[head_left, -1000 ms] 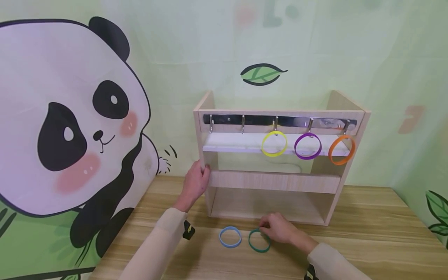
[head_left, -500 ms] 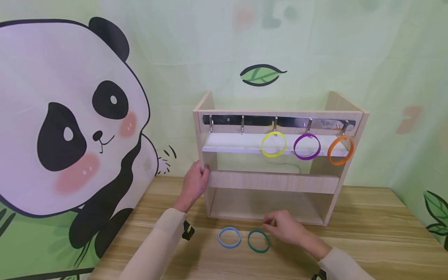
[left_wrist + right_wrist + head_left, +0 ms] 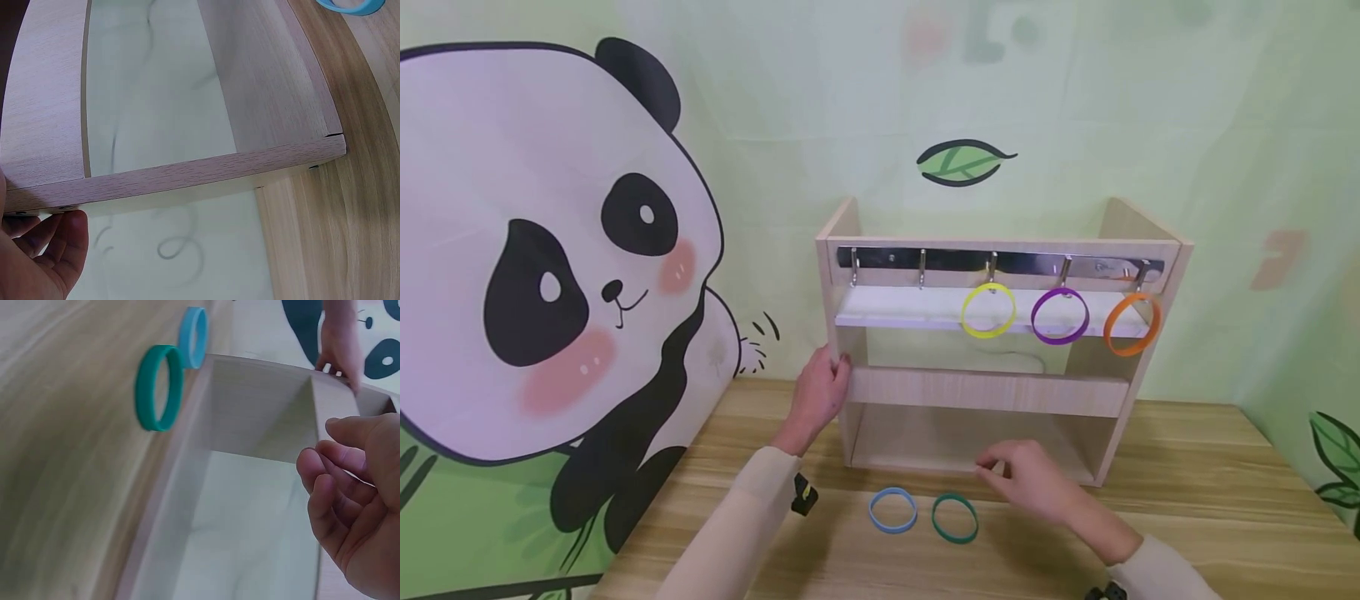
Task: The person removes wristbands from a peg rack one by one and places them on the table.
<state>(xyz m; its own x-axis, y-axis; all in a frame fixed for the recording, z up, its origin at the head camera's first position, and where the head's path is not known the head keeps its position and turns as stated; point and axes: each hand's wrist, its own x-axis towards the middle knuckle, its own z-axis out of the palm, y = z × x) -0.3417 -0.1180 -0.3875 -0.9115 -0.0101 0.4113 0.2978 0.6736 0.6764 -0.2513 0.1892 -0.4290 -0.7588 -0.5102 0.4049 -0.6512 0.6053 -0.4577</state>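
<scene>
My left hand (image 3: 820, 387) holds the left side panel of a small wooden shelf (image 3: 985, 392); in the left wrist view its bent fingers (image 3: 74, 240) touch the panel's outer face. Loosely bent and with nothing in them, the fingers of my right hand (image 3: 1030, 479) hover in front of the shelf's lower opening. To its left, a green wristband (image 3: 955, 542) and a light blue wristband (image 3: 892, 531) lie flat on the table. Yellow (image 3: 988, 336), purple (image 3: 1060, 342) and orange (image 3: 1133, 352) wristbands hang from the hooks at the middle and right.
A shiny metal hook rail (image 3: 891, 258) runs along the shelf's top front board, its two left hooks bare. The wood-grain table (image 3: 1195, 475) reaches back to a green wall covering (image 3: 1075, 108). A large printed panda (image 3: 550, 167) fills the left side.
My right hand has come away from the green wristband, moving right and slightly up with empty fingers. The green wristband stays on the table. My left hand keeps its place on the shelf.
</scene>
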